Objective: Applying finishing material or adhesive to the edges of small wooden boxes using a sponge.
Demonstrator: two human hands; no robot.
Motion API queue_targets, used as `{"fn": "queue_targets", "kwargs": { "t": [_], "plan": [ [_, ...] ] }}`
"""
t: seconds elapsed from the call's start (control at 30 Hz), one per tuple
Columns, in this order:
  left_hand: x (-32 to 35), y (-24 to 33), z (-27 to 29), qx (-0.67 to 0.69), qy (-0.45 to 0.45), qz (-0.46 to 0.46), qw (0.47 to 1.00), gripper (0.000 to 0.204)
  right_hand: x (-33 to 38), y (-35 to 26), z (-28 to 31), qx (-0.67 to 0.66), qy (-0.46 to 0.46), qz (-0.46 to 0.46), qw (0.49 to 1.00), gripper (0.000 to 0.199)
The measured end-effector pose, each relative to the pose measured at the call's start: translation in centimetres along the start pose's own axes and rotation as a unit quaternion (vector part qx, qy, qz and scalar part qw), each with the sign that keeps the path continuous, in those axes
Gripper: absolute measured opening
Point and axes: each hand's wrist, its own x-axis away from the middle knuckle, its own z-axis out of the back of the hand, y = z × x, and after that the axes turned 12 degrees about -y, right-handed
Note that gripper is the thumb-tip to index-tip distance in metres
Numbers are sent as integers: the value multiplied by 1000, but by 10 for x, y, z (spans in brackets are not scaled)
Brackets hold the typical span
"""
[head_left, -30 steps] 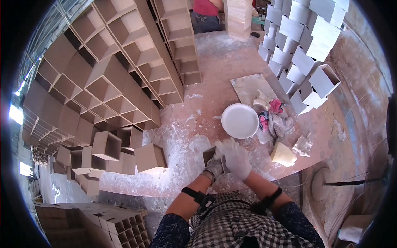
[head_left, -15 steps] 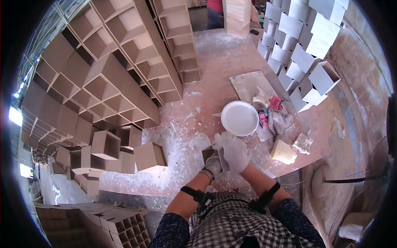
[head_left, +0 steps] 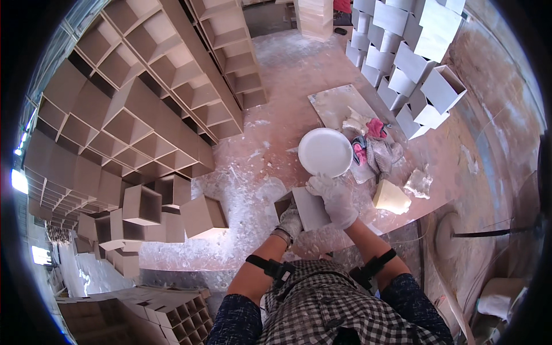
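- The box (head_left: 313,211) is sitting just nearside of the white bowl (head_left: 325,150).
- The left hand (head_left: 291,220) is pinching its wall.
- The right hand (head_left: 337,203) is touching its white face; I cannot tell its grip.

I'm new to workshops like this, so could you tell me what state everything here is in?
Box, open-ended, pale on one broad face
Left hand, gloved, holding the box
Right hand, gloved, against the box
White bowl, upright, contents unclear
Tabletop, smeared with white
Brown boxes, stacked, many open-sided
White boxes, stacked, staggered
Yellow block, lying on the tabletop
Cloths, crumpled
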Motion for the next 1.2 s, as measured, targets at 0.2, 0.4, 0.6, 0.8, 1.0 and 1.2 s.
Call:
{"fn": "queue_targets", "kwargs": {
  "t": [0.2, 0.4, 0.6, 0.8, 1.0, 1.2],
  "plan": [
    [-16, -32, 12, 176, -24, 0, 984, 42, 102, -35, -17, 481, -105, -33, 870, 36],
    [-27, -57, 23, 56, -25, -78, 995, 43, 113, -50, -20, 623, -3, 80, 778, 52],
    [-34, -45, 15, 101, -4, -42, 994, 37, 8, -53, -13, 668, -22, 73, 740, 36],
    [-26, -31, 7, 305, -34, 46, 951, 39, 62, -44, -42, 659, -17, 92, 747, 22],
    [-45, -74, 22, -27, -36, -126, 991, 39, 81, -12, -38, 692, 15, 127, 711, 30],
    [-36, -40, 10, 7, -44, -73, 996, 39, 13, -26, -10, 548, -16, -31, 836, 32]
  ]
}}
